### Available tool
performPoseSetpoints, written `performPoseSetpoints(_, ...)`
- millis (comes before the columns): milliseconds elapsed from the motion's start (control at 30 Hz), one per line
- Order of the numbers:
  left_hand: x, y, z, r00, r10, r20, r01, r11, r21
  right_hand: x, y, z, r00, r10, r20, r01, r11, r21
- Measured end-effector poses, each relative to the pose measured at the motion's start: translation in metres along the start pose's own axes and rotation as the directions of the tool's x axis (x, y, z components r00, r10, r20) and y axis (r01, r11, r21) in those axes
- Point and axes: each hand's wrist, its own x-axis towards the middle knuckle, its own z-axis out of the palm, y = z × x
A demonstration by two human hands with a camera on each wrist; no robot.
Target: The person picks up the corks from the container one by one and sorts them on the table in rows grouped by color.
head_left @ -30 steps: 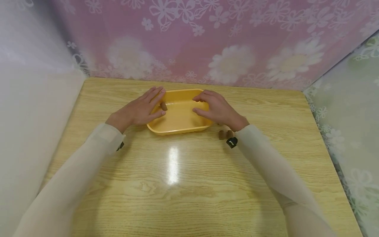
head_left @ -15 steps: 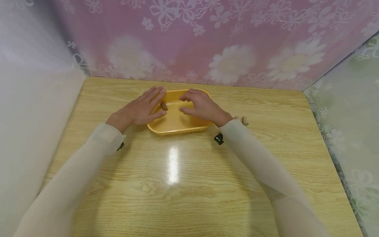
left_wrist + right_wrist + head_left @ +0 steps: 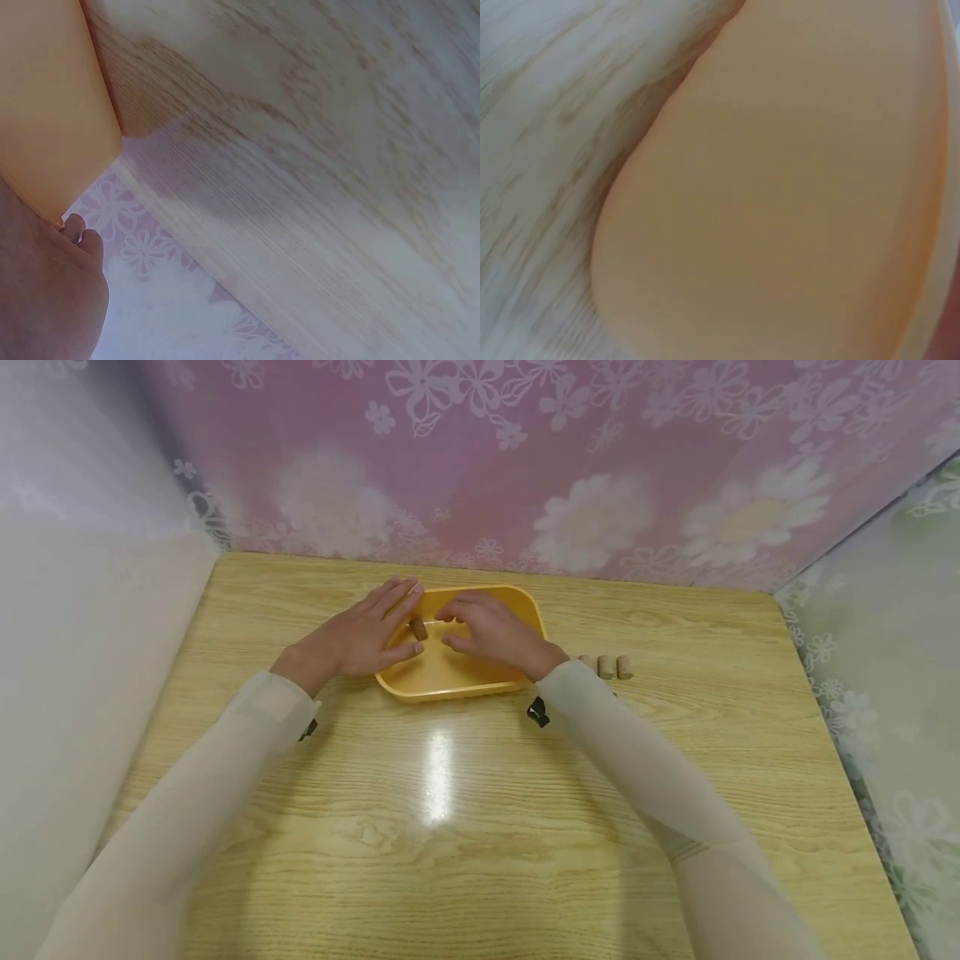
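Observation:
A shallow yellow plastic tray (image 3: 450, 693) stands near the back of the table. My left hand (image 3: 352, 635) rests over the tray's left rim, fingers extended and thumb reaching inward. Inside, close to that thumb, lies one brown cork (image 3: 418, 628). My right hand (image 3: 491, 631) reaches in over the right side of the tray, its thumb and fingers apart and slightly bent, with nothing seen between them. In the left wrist view, part of the left hand (image 3: 56, 292) is at the tray's outer wall (image 3: 52, 90). The right wrist view is mostly filled by the tray's wall (image 3: 765, 180).
Right of the tray, several corks (image 3: 605, 667) stand in a row on the wooden table (image 3: 420, 877), partly hidden by the right sleeve (image 3: 622, 752). A flowered pink cloth wall (image 3: 465, 485) rises behind the table, with pale walls on both sides.
My right hand has moved left, deeper over the tray, uncovering the row of corks to the right. My left hand has stayed in place at the tray.

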Motion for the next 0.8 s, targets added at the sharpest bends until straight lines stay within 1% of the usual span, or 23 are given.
performPoseSetpoints(367, 0.000, 0.001, 0.000, 1.000, -0.009, 0.010, 0.009, 1.000, 0.024, 0.015, -0.006, 0.013, 1.000, -0.020, 0.019, 0.020, 1.000, -0.013)
performPoseSetpoints(667, -0.001, 0.001, 0.000, 1.000, -0.001, 0.011, 0.001, 1.000, 0.019, 0.020, -0.005, 0.024, 0.997, -0.070, 0.027, 0.069, 0.997, 0.017)
performPoseSetpoints(800, -0.001, 0.000, 0.000, 1.000, 0.003, 0.011, -0.004, 1.000, 0.019, 0.021, -0.005, 0.028, 0.996, -0.086, 0.039, 0.086, 0.996, -0.010)
